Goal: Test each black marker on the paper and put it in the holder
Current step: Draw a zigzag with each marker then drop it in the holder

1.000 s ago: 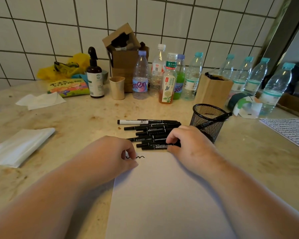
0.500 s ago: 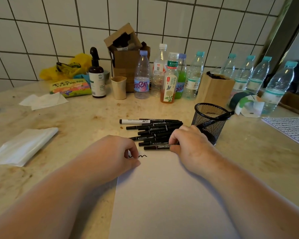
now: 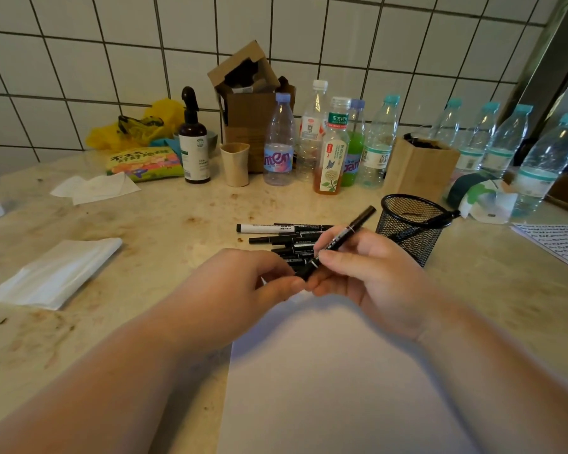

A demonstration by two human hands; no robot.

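We hold one black marker (image 3: 338,242) lifted above the far edge of the white paper (image 3: 325,371), tilted so its far end points up and right toward the mesh holder (image 3: 410,229). Our right hand (image 3: 371,276) pinches the barrel between thumb and curled fingers. Our left hand (image 3: 243,283) closes its fingertips on the near end of the same marker, though that end is partly covered by the fingers and we cannot tell whether the cap is on or coming off.

The marker pile (image 3: 286,239) lies on the tabletop (image 3: 145,231) just beyond our hands, left of the holder; its near pens are hidden behind the knuckles, so their count is unclear. One marker (image 3: 430,222) leans in the holder, its end poking over the right rim. Any scribble on the paper's far edge is covered by our hands. At far right a written sheet (image 3: 558,242) is cut off by the frame.
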